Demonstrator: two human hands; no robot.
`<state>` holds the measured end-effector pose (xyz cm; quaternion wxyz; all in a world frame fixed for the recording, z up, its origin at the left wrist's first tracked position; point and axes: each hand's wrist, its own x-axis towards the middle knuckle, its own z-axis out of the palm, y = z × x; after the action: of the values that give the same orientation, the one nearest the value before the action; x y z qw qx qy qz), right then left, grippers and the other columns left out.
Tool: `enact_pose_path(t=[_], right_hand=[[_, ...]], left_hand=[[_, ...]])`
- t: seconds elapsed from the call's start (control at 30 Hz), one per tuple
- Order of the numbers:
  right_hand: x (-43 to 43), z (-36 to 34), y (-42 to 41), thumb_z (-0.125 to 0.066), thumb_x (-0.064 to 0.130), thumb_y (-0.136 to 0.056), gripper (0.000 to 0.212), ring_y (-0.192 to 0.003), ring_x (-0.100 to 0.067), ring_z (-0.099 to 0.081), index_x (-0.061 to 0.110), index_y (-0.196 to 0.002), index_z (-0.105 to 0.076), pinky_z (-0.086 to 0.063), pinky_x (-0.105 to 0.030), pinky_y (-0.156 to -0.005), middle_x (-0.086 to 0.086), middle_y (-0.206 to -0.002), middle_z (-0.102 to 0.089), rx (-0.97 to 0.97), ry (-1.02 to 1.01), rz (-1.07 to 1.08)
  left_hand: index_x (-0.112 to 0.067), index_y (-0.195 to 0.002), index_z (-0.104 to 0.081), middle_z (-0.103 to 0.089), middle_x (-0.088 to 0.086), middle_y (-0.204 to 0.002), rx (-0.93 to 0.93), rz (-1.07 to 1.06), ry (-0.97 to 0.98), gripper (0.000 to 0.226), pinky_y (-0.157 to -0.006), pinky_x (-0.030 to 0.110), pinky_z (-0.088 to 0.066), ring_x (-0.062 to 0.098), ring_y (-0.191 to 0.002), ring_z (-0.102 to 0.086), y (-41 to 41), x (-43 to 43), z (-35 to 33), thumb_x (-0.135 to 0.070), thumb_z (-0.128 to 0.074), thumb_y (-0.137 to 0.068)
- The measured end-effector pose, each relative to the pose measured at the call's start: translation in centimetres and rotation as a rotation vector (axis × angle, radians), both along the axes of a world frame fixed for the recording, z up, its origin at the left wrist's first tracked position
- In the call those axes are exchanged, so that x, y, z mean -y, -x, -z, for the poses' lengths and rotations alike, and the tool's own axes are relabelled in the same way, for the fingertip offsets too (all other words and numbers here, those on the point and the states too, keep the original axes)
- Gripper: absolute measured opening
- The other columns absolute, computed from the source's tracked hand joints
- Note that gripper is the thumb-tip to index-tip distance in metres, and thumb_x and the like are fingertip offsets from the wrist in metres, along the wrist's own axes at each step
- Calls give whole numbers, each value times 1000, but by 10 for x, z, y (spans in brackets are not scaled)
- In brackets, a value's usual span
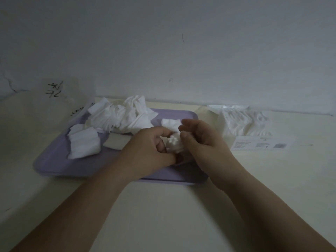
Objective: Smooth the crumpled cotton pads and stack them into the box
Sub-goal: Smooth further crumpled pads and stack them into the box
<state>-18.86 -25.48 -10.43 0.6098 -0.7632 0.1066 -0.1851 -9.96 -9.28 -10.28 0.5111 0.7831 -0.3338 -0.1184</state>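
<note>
Pale wall (181, 51): fills the whole upper half, meets the table along a dim line.

Cream table (163, 215): spreads across the lower half, carries everything else.

Lavender tray (54, 166): lies flat at centre left, near the wall, with both forearms reaching over its near edge.

Clear plastic bag (60, 95): slumps just behind the tray's far left corner, shows black handwriting.

Clear box (243, 124): sits on the table to the right of the tray, apart from it, close to the wall. Holds rumpled white pads, seen through its wall. Bears a printed label (260, 145) along its near edge.

Pile of crumpled pads (123, 115): heaps up at the far side of the tray, white and creased.

Folded pad (83, 143): rests on the tray's left part, in front of the pile.

Flat pad (116, 143): lies just right of the folded one, half hidden by the left wrist.

Small pad (171, 122): lies on the tray just beyond the fingers.

Left hand (149, 151): hovers over the tray's right half, fingers curled in, grasps the held pad from the left.

Right hand (203, 142): faces the left one, thumb against the held pad, lower fingers grasping it, upper fingers loosely bent above.

Held pad (174, 144): bunched up white between the two hands, above the tray, well apart from the box.
</note>
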Motion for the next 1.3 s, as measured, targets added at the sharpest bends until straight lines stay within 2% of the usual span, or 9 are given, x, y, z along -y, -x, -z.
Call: enact_pose_path(t=[0.17, 0.3, 0.47, 0.6, 0.77, 0.93, 1.0, 1.1, 1.3], right_hand=[[-10, -3, -8, -57, 11, -102, 30, -109, -2, -69, 24, -128, -67, -56, -35, -103, 12, -120, -73, -20, 58, 92], [-20, -4, -10, -56, 0, -97, 41, -109, -5, -70, 34, -114, -68, -57, -36, -102, 11, -116, -75, -1, 3, 114], [-22, 0, -10, -55, 2, -93, 44, -112, -11, -71, 38, -115, -67, -58, -43, -101, 12, -122, -73, 10, -37, 67], [-13, -4, -6, -63, 8, -72, 60, -117, -14, -69, 25, -130, -63, -58, -30, -89, 5, -128, -70, 15, -239, -104], [0, -5, 0, -70, 13, -75, 59, -107, -10, -73, 22, -133, -62, -57, -33, -96, 4, -118, -76, -11, 38, -52], [5, -9, -1, -71, 11, -88, 50, -93, -9, -69, 33, -131, -61, -54, -26, -83, 7, -112, -71, 43, 80, 244], [5, -10, -1, -71, 14, -89, 48, -94, -8, -67, 35, -130, -61, -53, -26, -84, 10, -115, -69, 46, 100, 288], [3, -8, -1, -72, 18, -89, 41, -86, -1, -66, 35, -126, -64, -52, -23, -81, 14, -109, -71, 22, 104, 297], [4, -5, -4, -72, 21, -89, 38, -83, 0, -66, 33, -125, -66, -51, -23, -78, 14, -108, -72, 18, 121, 287]], left_hand=[[-25, -99, -73, -60, -7, -53, -12, 48, -33, 24, -48, 29, -44, 8, -45, -50, 4, 0, -3, -16, -86, -81], [-23, -101, -72, -78, 1, -84, 0, 37, -26, 26, -74, 46, -62, 19, -78, -75, 5, 4, -2, -18, -85, -79], [-29, -98, -67, -77, -3, -82, 48, -72, -25, 24, -78, 50, -60, 17, -78, -74, 7, 8, 1, -23, -80, -79], [-25, -92, -70, -74, -5, -70, 33, -93, 34, 22, -62, 32, -55, 16, -62, -68, 3, 3, -8, -28, -86, -76], [-22, -103, -74, -73, -8, -68, -82, 3, 137, 21, -57, 14, -47, -1, -57, -60, 3, -4, -16, -8, -80, -88], [-22, -108, -71, -68, -2, -93, 286, -351, -135, 18, -75, 28, -49, 17, -81, -64, -22, -4, 3, -26, -72, -91], [-15, -84, -64, -58, 2, -84, 436, -350, -273, 23, -67, 34, -39, 26, -80, -58, -25, -1, 6, -37, -68, -89], [-20, -58, -37, -41, 0, -70, 381, -332, -346, 48, -53, 34, -26, 24, -63, -43, -24, 5, 2, -54, -66, -77], [-21, -76, -63, -67, -3, -69, 152, -237, -318, 44, -61, 40, -52, 15, -65, -64, -26, -4, -1, -63, -72, -65]])
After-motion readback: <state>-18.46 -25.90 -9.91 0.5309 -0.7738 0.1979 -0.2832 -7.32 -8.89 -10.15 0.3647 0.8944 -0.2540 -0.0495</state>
